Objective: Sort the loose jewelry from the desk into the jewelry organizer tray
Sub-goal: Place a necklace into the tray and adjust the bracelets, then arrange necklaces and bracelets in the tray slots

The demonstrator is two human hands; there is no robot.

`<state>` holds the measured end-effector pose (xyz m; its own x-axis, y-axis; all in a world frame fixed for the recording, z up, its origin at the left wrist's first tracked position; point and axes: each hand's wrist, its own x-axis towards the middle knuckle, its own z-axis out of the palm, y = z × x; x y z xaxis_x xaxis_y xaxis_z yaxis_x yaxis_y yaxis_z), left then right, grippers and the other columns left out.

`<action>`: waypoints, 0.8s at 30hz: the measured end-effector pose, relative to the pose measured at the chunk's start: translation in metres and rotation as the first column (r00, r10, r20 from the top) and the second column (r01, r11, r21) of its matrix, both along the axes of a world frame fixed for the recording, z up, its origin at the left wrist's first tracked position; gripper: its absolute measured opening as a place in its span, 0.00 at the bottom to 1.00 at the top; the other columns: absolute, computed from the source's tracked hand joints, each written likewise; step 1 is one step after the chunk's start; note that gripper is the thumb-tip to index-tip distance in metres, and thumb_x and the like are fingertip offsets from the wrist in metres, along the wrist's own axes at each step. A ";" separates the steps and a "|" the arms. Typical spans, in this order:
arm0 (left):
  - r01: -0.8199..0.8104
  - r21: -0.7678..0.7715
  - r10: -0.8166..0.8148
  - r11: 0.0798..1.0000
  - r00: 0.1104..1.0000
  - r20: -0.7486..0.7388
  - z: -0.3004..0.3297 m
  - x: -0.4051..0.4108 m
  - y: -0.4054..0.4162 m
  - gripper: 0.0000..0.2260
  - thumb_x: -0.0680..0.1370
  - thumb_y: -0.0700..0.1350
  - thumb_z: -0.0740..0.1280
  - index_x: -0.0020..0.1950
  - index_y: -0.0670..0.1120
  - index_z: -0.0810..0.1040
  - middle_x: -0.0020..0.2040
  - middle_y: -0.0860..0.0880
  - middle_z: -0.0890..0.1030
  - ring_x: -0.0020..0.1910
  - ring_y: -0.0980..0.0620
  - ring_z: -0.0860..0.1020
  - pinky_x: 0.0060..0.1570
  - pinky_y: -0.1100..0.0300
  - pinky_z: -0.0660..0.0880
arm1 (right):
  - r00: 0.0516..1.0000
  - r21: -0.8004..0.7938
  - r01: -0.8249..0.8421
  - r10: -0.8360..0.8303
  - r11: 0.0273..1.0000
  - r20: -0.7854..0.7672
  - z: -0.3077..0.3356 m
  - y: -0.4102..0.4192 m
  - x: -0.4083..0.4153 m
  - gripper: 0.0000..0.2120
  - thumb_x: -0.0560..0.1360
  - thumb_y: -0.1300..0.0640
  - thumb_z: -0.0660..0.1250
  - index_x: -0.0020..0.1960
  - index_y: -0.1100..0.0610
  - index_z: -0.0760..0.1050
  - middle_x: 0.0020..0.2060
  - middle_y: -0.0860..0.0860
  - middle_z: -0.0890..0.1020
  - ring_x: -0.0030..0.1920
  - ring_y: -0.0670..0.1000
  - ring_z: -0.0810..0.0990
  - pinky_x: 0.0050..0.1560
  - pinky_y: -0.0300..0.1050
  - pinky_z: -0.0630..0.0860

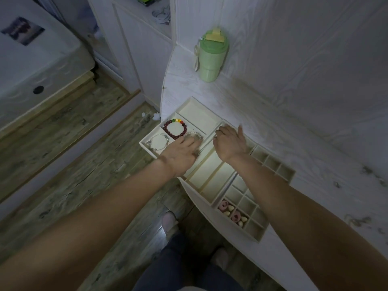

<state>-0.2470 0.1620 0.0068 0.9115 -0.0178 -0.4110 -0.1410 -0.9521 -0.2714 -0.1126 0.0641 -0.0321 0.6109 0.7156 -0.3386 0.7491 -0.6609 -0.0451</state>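
Cream organizer trays [190, 106] lie on the white desk. The left tray holds a dark red bead bracelet [174, 129], a silver charm bracelet [157, 142] and a pearl bracelet [194, 134]. My left hand [182, 153] lies flat, fingers straight, on the pearl bracelet. My right hand [230, 142] hovers over the middle tray of long slots [212, 175], fingers curled down, thumb out; a thin chain seems to hang from its fingertips. A grid tray [252, 229] near me holds pink rings and pale beads [232, 213].
A green tumbler [211, 57] stands at the back of the desk against the wall. Another grid tray [277, 166] lies right of my right wrist. The desk's curved edge [162, 97] drops to a wooden floor at left. My feet show below.
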 end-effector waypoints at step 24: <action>-0.099 -0.690 0.110 0.717 0.994 -0.029 -0.018 0.137 -0.308 0.13 0.78 0.41 0.60 0.62 0.47 0.77 0.63 0.44 0.73 0.61 0.45 0.72 0.60 0.53 0.71 | 0.613 0.216 0.788 -0.769 0.577 -0.180 0.007 -0.355 -0.011 0.13 0.78 0.62 0.61 0.62 0.60 0.70 0.61 0.58 0.71 0.61 0.56 0.69 0.53 0.44 0.66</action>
